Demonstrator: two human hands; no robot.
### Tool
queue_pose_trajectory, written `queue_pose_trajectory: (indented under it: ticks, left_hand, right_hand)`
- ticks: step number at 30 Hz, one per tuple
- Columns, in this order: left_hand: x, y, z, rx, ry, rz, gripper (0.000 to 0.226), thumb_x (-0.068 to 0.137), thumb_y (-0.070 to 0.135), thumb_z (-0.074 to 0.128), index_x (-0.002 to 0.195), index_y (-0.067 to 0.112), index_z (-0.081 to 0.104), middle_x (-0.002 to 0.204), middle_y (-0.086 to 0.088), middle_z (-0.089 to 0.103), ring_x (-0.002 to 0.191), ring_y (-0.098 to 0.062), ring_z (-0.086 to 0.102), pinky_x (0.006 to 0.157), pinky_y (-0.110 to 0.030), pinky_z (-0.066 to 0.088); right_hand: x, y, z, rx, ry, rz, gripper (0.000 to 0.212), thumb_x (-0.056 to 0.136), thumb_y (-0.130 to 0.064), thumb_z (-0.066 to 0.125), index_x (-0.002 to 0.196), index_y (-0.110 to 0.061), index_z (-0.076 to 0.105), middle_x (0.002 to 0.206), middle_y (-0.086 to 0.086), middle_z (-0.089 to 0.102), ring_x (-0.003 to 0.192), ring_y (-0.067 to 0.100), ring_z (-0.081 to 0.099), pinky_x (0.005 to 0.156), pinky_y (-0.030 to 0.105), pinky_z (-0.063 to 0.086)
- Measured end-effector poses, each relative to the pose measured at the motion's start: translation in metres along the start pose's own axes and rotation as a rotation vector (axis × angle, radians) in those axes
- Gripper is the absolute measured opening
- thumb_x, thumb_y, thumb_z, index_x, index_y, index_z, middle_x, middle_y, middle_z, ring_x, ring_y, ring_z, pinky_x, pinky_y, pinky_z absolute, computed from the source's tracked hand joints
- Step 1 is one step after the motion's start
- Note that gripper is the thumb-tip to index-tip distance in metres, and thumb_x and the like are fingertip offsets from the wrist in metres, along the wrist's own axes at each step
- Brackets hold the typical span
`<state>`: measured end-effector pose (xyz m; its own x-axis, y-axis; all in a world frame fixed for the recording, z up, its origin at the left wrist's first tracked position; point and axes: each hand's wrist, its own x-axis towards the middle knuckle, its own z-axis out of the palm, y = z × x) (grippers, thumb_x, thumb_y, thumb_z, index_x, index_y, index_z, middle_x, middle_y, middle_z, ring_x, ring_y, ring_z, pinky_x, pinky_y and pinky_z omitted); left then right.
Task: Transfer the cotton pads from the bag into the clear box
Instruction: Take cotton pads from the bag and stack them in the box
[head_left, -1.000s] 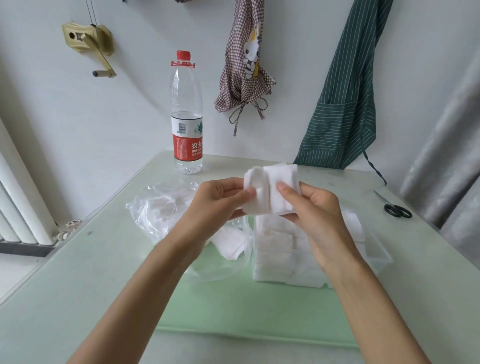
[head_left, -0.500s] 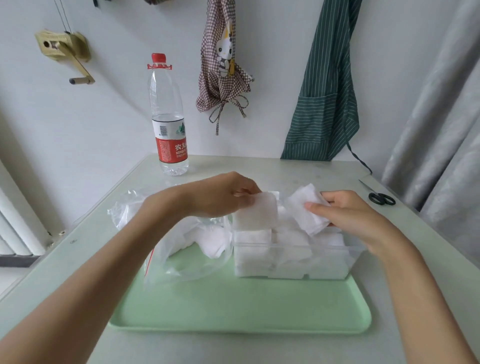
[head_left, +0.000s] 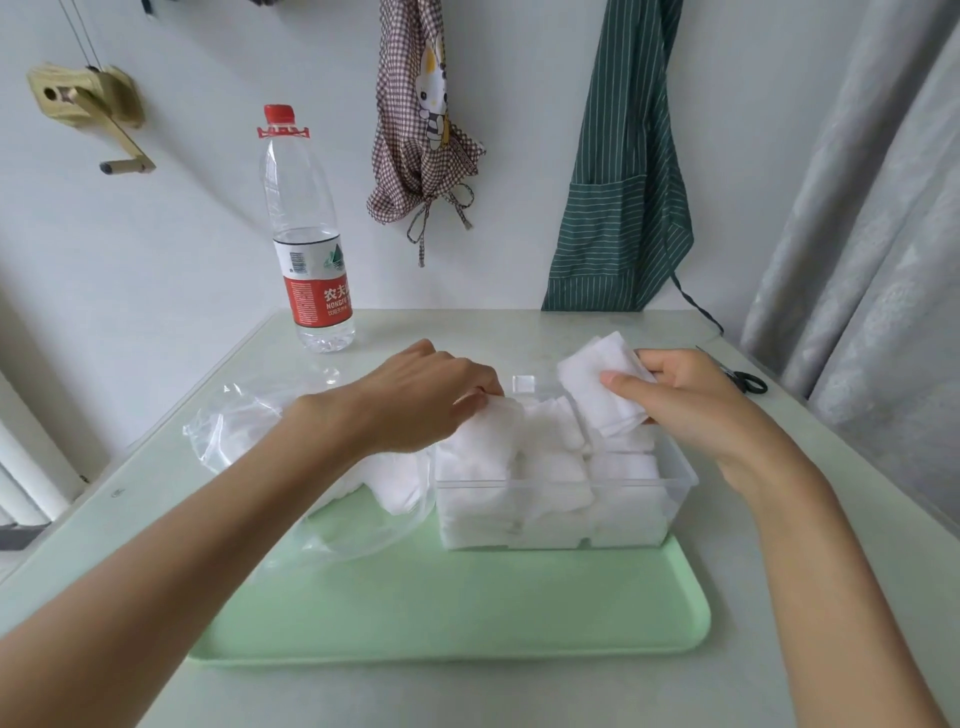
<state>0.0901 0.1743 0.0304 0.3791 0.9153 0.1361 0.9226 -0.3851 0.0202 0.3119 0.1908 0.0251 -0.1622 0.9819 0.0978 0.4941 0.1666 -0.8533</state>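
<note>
A clear plastic box (head_left: 675, 499) stands on a green tray (head_left: 467, 613), packed with white cotton pads (head_left: 550, 467). My left hand (head_left: 415, 400) reaches over the box's left end and pinches a small stack of pads (head_left: 488, 431) down at the rim. My right hand (head_left: 691, 405) holds a second stack of pads (head_left: 597, 384), tilted, above the box's right end. To the left lies the crumpled clear bag (head_left: 228, 431), with several pads (head_left: 395, 483) showing at its mouth beside the box.
A water bottle (head_left: 306, 234) with a red label stands at the back left of the table. Black scissors (head_left: 748, 382) lie near the right edge. Two aprons hang on the wall behind, and a grey curtain (head_left: 872, 260) hangs at the right.
Both hands came down from in front of me and split one stack in two. The left stack has sunk onto the box's left end; the right stack stays over the right end.
</note>
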Motion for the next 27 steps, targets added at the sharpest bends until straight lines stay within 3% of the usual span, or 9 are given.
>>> queue_pose_trajectory:
  ticks: [3,6,10,15,17,20,22,25,27]
  left_hand:
    - [-0.005,-0.001,-0.002,-0.161,-0.082,-0.035,0.025,0.100,0.026,0.041,0.119,0.029,0.056,0.114,0.012,0.064,0.106,-0.013,0.057,0.084,-0.023,0.033]
    - [-0.008,-0.004,-0.004,-0.347,-0.192,-0.050,0.021,0.098,0.025,0.046,0.116,0.033,0.054,0.108,0.012,0.063,0.105,-0.013,0.057,0.092,-0.032,0.044]
    - [-0.007,-0.004,0.002,-0.486,-0.261,-0.066,0.019,0.098,0.022,0.047,0.114,0.028,0.054,0.107,0.004,0.065,0.101,-0.019,0.059,0.093,-0.035,0.047]
    - [-0.005,-0.011,0.009,-0.411,-0.297,-0.102,0.016,0.097,0.025,0.049,0.110,0.030,0.056,0.109,0.006,0.064,0.102,-0.014,0.059,0.093,-0.033,0.046]
    - [-0.006,-0.012,0.012,-0.271,-0.272,-0.078,0.017,0.094,0.031,0.053,0.110,0.035,0.057,0.105,0.017,0.063,0.097,0.000,0.056,0.084,-0.020,0.043]
    - [-0.008,-0.010,0.007,-0.089,-0.086,-0.004,0.021,0.087,0.039,0.063,0.107,0.041,0.059,0.082,0.033,0.046,0.078,0.014,0.043,0.068,-0.002,0.029]
    - [-0.008,-0.010,0.003,-0.041,-0.006,0.046,0.026,0.082,0.042,0.067,0.106,0.042,0.060,0.079,0.033,0.041,0.080,0.008,0.044,0.068,-0.001,0.026]
    - [-0.009,-0.007,0.001,-0.028,-0.120,0.075,0.025,0.081,0.046,0.067,0.105,0.044,0.063,0.083,0.030,0.053,0.083,0.003,0.048,0.068,-0.001,0.028]
    - [-0.010,-0.007,0.003,-0.021,-0.184,0.081,0.025,0.081,0.044,0.067,0.106,0.046,0.064,0.092,0.020,0.064,0.087,0.000,0.053,0.068,-0.006,0.032]
  right_hand:
    - [0.000,-0.002,-0.003,-0.006,0.023,-0.039,0.038,0.089,-0.027,0.059,0.103,0.008,0.058,0.111,0.035,0.051,0.073,0.021,0.050,0.080,0.043,0.048]
    - [0.001,-0.002,-0.004,-0.013,0.041,-0.039,0.041,0.088,-0.028,0.059,0.105,0.010,0.056,0.113,0.035,0.050,0.089,0.051,0.055,0.094,0.059,0.042]
    - [0.000,-0.002,-0.001,0.001,0.024,-0.050,0.036,0.089,-0.025,0.059,0.102,0.008,0.059,0.112,0.035,0.052,0.071,0.028,0.052,0.093,0.058,0.040]
    - [0.004,0.002,-0.001,0.014,0.031,-0.067,0.029,0.089,-0.026,0.059,0.098,0.001,0.065,0.110,0.032,0.055,0.073,0.032,0.057,0.089,0.050,0.048]
    - [0.007,0.005,-0.001,0.006,0.042,-0.065,0.033,0.089,-0.026,0.059,0.100,0.004,0.063,0.111,0.033,0.054,0.076,0.037,0.058,0.088,0.052,0.047]
    - [0.010,0.009,0.000,-0.002,0.045,-0.078,0.039,0.088,-0.028,0.059,0.102,0.008,0.058,0.108,0.035,0.052,0.074,0.016,0.046,0.071,0.033,0.040]
    - [0.012,0.010,0.001,0.001,0.042,-0.075,0.043,0.088,-0.028,0.059,0.104,0.011,0.054,0.103,0.037,0.053,0.075,0.014,0.043,0.071,0.030,0.032]
    - [0.013,0.011,0.002,0.010,0.030,-0.062,0.043,0.088,-0.028,0.059,0.104,0.012,0.054,0.074,0.021,0.051,0.073,0.015,0.041,0.071,0.029,0.030]
    - [0.014,0.012,0.002,0.000,0.020,-0.055,0.041,0.088,-0.027,0.059,0.102,0.012,0.055,0.072,0.012,0.044,0.072,0.015,0.040,0.070,0.029,0.030]
